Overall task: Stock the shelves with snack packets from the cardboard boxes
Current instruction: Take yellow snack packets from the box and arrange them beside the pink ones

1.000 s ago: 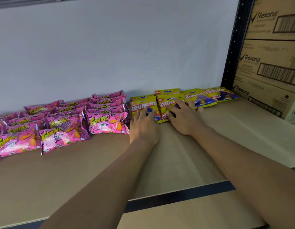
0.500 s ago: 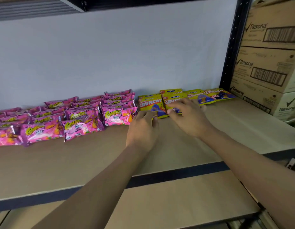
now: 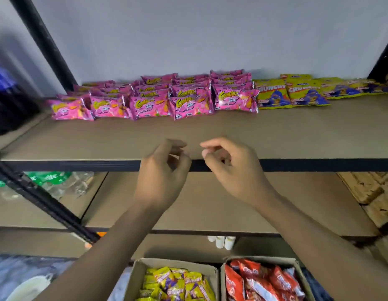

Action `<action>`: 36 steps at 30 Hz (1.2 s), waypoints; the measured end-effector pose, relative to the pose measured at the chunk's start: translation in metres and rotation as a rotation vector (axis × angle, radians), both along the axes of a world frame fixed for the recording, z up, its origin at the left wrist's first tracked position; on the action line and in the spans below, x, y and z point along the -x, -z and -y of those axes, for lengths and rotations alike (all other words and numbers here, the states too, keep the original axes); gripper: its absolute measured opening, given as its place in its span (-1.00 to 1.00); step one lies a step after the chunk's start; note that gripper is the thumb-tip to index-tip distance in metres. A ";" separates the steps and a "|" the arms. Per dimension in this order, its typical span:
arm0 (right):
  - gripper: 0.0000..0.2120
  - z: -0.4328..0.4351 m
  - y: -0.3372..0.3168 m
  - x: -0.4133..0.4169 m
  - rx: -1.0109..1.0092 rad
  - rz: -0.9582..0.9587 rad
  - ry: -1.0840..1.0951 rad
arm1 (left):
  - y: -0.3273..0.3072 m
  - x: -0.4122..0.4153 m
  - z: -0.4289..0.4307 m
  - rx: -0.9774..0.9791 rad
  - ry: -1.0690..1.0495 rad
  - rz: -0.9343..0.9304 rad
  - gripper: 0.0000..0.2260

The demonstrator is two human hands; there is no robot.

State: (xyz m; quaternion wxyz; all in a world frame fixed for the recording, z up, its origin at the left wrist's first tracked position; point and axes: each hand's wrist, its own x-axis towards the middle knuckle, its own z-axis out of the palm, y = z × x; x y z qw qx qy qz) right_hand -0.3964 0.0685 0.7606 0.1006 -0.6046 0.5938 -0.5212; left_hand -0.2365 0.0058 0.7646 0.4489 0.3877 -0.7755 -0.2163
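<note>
Rows of pink snack packets (image 3: 154, 97) and yellow Crunchy packets (image 3: 292, 92) lie along the back of the brown shelf (image 3: 210, 131). My left hand (image 3: 164, 172) and my right hand (image 3: 230, 168) hover side by side over the shelf's front edge, fingers loosely curled, holding nothing. Below, on the floor, an open cardboard box (image 3: 134, 270) holds yellow Crunchy packets (image 3: 177, 283). Beside it a second box (image 3: 297, 270) holds red packets (image 3: 260, 281).
A black upright post (image 3: 43, 44) stands at the left and another at the far right. A lower brown shelf (image 3: 232, 203) sits under the top one. Plastic bottles (image 3: 58, 183) lie on a shelf to the left. White cups (image 3: 221, 241) stand under the lower shelf.
Both hands have let go of the yellow packets and drawn back from the shelf's rear to its front edge. The view has tilted down, showing the boxes below.
</note>
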 end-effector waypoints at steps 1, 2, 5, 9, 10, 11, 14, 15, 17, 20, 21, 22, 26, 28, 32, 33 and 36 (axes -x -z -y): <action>-0.84 0.002 0.011 -0.019 0.006 0.013 -0.032 | 0.007 -0.020 -0.001 0.012 -0.012 -0.001 -0.88; -0.82 0.003 0.024 -0.038 -0.002 0.028 -0.065 | 0.015 -0.039 -0.003 0.013 -0.021 0.001 -0.89; -0.77 0.008 0.072 -0.087 -0.127 0.072 -0.173 | 0.054 -0.089 -0.002 -0.065 -0.050 0.008 -0.90; -0.91 0.021 0.151 -0.132 -0.367 0.106 -0.202 | 0.128 -0.138 0.001 -0.291 -0.076 0.060 -0.90; -0.91 0.024 0.173 -0.140 -0.418 0.103 -0.197 | 0.150 -0.148 0.003 -0.351 -0.079 0.084 -0.91; -0.89 0.025 0.195 -0.147 -0.471 0.106 -0.192 | 0.173 -0.157 0.006 -0.403 -0.086 0.111 -0.92; -0.88 0.027 0.262 -0.166 -0.620 0.116 -0.167 | 0.240 -0.185 0.012 -0.545 -0.133 0.163 -0.93; -0.88 0.026 0.284 -0.172 -0.675 0.119 -0.154 | 0.262 -0.194 0.013 -0.593 -0.143 0.179 -0.94; -0.89 0.023 0.326 -0.180 -0.785 0.132 -0.123 | 0.309 -0.209 0.014 -0.697 -0.151 0.226 -0.95; -0.91 0.020 0.391 -0.185 -0.909 0.167 -0.065 | 0.378 -0.228 0.016 -0.839 -0.166 0.275 -0.95; -0.95 0.018 0.413 -0.185 -0.950 0.181 -0.053 | 0.400 -0.233 0.016 -0.872 -0.168 0.281 -0.95; -0.95 0.016 0.434 -0.185 -0.986 0.196 -0.039 | 0.420 -0.236 0.015 -0.901 -0.169 0.290 -0.95; -0.89 0.007 0.519 -0.180 -1.090 0.258 0.061 | 0.499 -0.239 0.009 -1.053 -0.192 0.353 -0.94; -0.93 0.003 0.556 -0.180 -1.134 0.274 0.093 | 0.539 -0.237 0.006 -1.104 -0.201 0.387 -0.95; -0.96 -0.001 0.625 -0.180 -1.209 0.286 0.116 | 0.615 -0.225 -0.002 -1.188 -0.169 0.430 -0.83; -0.97 -0.002 0.641 -0.180 -1.226 0.282 0.118 | 0.634 -0.221 -0.004 -1.214 -0.155 0.444 -0.82; -0.92 0.000 0.693 -0.173 -1.236 0.254 0.106 | 0.686 -0.206 -0.008 -1.263 -0.150 0.441 -0.79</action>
